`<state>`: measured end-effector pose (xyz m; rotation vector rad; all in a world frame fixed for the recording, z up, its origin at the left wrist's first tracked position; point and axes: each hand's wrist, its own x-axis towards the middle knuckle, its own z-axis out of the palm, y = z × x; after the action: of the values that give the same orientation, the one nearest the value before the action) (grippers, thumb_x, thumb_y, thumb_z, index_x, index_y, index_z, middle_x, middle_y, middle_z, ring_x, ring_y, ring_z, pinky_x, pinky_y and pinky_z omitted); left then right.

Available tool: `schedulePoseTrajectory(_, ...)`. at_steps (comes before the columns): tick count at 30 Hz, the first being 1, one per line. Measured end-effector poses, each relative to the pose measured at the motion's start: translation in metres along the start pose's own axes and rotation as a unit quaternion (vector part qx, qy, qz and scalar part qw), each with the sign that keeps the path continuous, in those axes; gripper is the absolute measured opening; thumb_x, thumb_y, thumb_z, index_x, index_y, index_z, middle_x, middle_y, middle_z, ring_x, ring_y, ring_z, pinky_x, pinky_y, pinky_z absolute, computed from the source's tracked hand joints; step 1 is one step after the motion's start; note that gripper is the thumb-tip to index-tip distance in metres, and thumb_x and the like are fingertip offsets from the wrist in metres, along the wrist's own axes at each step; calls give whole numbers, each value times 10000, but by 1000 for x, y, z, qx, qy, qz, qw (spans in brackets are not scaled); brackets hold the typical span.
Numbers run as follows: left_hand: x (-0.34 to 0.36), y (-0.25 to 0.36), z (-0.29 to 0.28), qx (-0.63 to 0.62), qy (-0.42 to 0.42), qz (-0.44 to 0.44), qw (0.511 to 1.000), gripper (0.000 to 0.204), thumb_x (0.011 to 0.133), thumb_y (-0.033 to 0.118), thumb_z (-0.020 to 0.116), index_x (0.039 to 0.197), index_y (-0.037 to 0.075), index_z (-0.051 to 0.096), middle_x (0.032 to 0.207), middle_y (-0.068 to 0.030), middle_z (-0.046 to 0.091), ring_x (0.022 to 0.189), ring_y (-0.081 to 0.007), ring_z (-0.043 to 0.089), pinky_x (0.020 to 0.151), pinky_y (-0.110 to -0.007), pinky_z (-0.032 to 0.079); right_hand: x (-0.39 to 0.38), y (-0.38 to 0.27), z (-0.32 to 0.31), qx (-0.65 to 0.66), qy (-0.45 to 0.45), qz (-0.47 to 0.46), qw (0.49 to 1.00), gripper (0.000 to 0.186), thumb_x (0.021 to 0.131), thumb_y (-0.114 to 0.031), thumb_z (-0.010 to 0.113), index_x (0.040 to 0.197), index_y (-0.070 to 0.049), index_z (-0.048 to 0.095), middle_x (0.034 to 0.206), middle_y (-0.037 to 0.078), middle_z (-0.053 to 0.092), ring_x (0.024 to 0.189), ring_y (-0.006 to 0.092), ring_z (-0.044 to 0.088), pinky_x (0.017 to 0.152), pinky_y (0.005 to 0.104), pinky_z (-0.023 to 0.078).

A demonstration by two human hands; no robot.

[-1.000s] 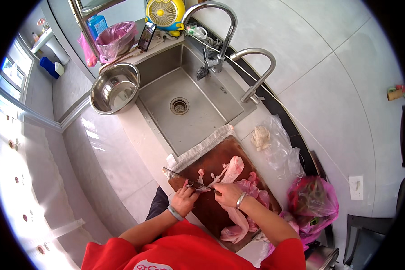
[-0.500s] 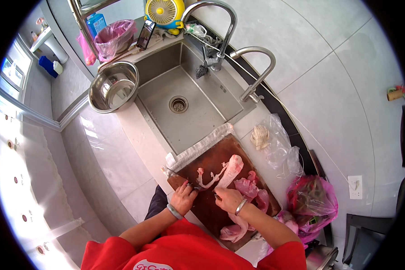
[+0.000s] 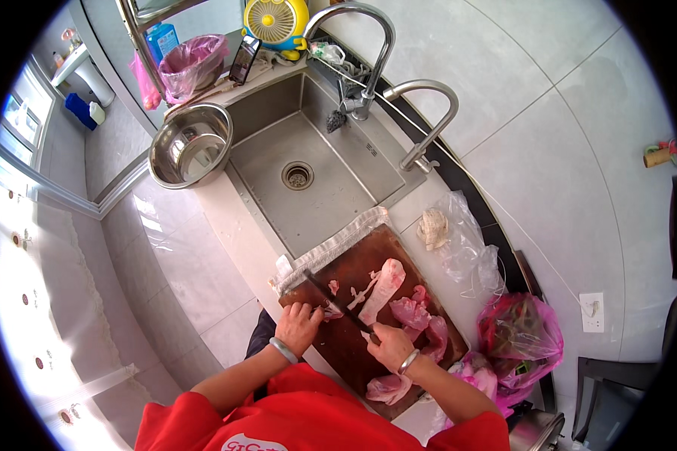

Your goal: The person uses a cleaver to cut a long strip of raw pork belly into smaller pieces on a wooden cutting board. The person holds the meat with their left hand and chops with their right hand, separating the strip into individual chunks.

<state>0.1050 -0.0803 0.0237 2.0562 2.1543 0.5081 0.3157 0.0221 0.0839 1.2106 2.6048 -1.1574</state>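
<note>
My right hand [image 3: 390, 346] is closed on the handle of a knife [image 3: 337, 299]. Its dark blade slants up and left across a brown cutting board [image 3: 353, 353]. Just left of the blade, the curled fingers of my left hand [image 3: 299, 328] hold a small strip of raw meat [image 3: 332, 312] down on the board. A long pale piece of raw meat [image 3: 386, 289] lies right of the blade, with a thin strand beside it. More pink raw meat [image 3: 412, 313] lies further right, and another piece [image 3: 388, 388] is at the near end, partly behind my right wrist.
Beyond the board is a steel sink [image 3: 271, 150] with two curved taps. A folded cloth [image 3: 338, 244] lies along the board's far edge. A metal bowl [image 3: 192, 146] stands left of the sink. On the right are a clear plastic bag [image 3: 462, 244] and a pink bag [image 3: 520, 338].
The knife has swung into plain view, its blade now over the meat between my hands. My left hand has shifted slightly left and nearer; my right hand has moved slightly right and nearer.
</note>
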Motion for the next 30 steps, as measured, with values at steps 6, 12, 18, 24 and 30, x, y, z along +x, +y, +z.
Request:
schedulePoseTrajectory(6,-2,-10,5,6,17,-4,1000,74,776,133,543,817,78,571,760,-74,561,822,-238,542,726,-354,439,-14,3,4,-57,-17,-13,998,145,779,-142,550,878,-46,506,822,182,613,765,389,603,649,494,480)
schedulePoseTrajectory(12,4,-22,9,-23,85,6,996,50,769,108,541,793,72,564,764,-83,563,821,-252,548,748,-376,450,-26,7,7,-70,0,10,997,148,776,-137,549,885,-47,506,830,178,618,766,384,608,651,489,487)
schedulePoseTrajectory(18,5,-32,5,-18,45,-37,998,42,762,105,541,787,78,561,793,-77,566,829,-250,544,742,-372,448,-31,1,12,-49,15,23,998,146,773,-141,555,877,-50,510,834,172,619,769,379,608,653,482,489)
schedulePoseTrajectory(24,7,-39,-7,-3,45,-12,999,56,764,121,544,798,80,561,804,-64,559,834,-243,533,731,-362,445,-26,-10,12,-68,7,7,998,137,796,-151,552,881,-56,501,846,153,613,771,371,607,648,477,490)
schedulePoseTrajectory(30,6,-43,-1,-1,57,-14,998,49,764,121,544,794,83,551,788,-67,552,817,-245,539,713,-360,454,-33,-9,5,-131,-46,31,990,184,804,-159,571,931,-57,487,883,160,609,808,365,611,667,477,496)
